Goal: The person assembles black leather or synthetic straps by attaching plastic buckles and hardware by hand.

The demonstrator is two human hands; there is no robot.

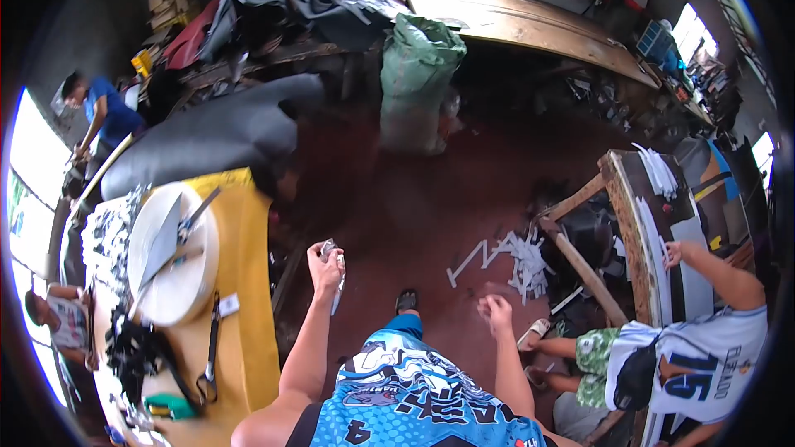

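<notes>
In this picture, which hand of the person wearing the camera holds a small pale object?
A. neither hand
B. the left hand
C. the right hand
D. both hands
B: the left hand is closed around the pale object, which sticks out below it, while the right hand is curled with nothing visible in it.

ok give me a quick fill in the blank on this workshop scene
The small pale piece sits in the person's ____ hand.
The table at the left has a ____ cover.
The tall sack on the floor is ____.
The seated co-worker's jersey bears number ____.
Missing: left; yellow; green; 15.
</notes>
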